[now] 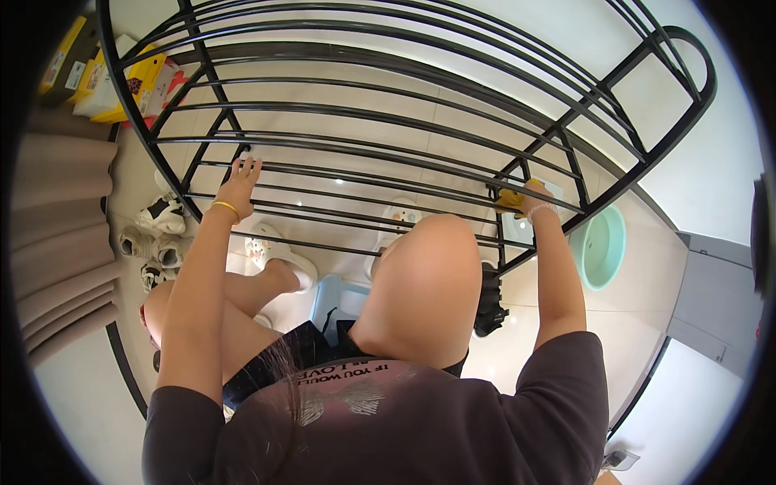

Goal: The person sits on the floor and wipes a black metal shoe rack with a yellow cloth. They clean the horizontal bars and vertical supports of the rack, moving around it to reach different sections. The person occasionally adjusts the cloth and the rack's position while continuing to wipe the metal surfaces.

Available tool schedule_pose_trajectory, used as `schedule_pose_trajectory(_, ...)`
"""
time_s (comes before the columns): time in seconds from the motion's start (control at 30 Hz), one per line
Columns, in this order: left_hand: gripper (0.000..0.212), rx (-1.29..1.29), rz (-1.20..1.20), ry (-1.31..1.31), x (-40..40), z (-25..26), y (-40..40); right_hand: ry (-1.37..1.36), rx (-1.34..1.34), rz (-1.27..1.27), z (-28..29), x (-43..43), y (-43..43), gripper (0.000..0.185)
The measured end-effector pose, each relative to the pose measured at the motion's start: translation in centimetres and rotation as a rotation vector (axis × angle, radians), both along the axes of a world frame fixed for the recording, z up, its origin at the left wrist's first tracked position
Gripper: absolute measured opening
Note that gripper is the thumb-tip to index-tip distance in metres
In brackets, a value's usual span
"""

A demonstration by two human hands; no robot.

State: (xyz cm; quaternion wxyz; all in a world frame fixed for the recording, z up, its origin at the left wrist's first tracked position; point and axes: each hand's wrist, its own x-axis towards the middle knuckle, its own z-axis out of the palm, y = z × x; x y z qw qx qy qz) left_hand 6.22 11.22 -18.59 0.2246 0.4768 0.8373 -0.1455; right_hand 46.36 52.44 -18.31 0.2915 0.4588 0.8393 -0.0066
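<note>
A black metal rack (388,109) with several tiers of thin rods fills the space before me, tilted in view. My left hand (240,185) rests against the rods near the rack's left side, its fingers extended and slightly apart. A yellow bangle (227,209) circles that wrist. Towards the right side frame, my right hand (537,193) holds a yellow cloth (510,201) against one of the rods. Part of the cloth is hidden behind the fingers and rods. A beaded bracelet (541,210) is on the right wrist.
A mint-green basin (603,247) stands on the tiled floor at right. Black footwear (490,303) lies beside my knee. Several shoes (162,215) and a curtain (70,230) are at left, with shoeboxes (124,91) behind. Beneath me is a light-blue plastic stool (327,297).
</note>
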Motion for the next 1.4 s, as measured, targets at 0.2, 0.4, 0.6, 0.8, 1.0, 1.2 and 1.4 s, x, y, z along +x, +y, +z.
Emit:
schedule_pose_trajectory(0.2,0.085,0.047,-0.057,-0.006,-0.7,-0.2,0.2,0.028,-0.104,-0.057,5.4,-0.2,-4.6,0.025)
schedule_pose_trajectory(0.4,0.083,0.048,-0.006,-0.065,0.7,0.4,-0.4,0.717,-0.237,0.007,3.1,-2.4,-5.5,0.031)
schedule_pose_trajectory(0.6,0.080,0.023,0.042,-0.094,1.2,1.8,0.6,0.879,-0.375,0.332,1.0,-19.4,-11.5,0.039)
schedule_pose_trajectory(0.8,0.109,0.100,-0.020,-0.215,-2.1,2.8,-0.5,1.214,-0.445,0.341,-4.2,-34.8,-21.6,0.043)
schedule_pose_trajectory(1.0,0.064,-0.055,0.387,0.079,-8.7,0.2,-3.2,1.219,-0.475,0.462,-6.7,-45.6,-28.4,0.041)
schedule_pose_trajectory(1.2,0.057,-0.139,0.320,-0.025,-9.2,0.3,-2.6,0.858,-0.462,0.309,-9.7,-51.5,-31.1,0.038)
schedule_pose_trajectory(1.4,0.058,-0.129,0.300,0.020,-9.5,-0.5,-3.0,0.765,-0.437,0.302,-11.2,-47.9,-24.7,0.023)
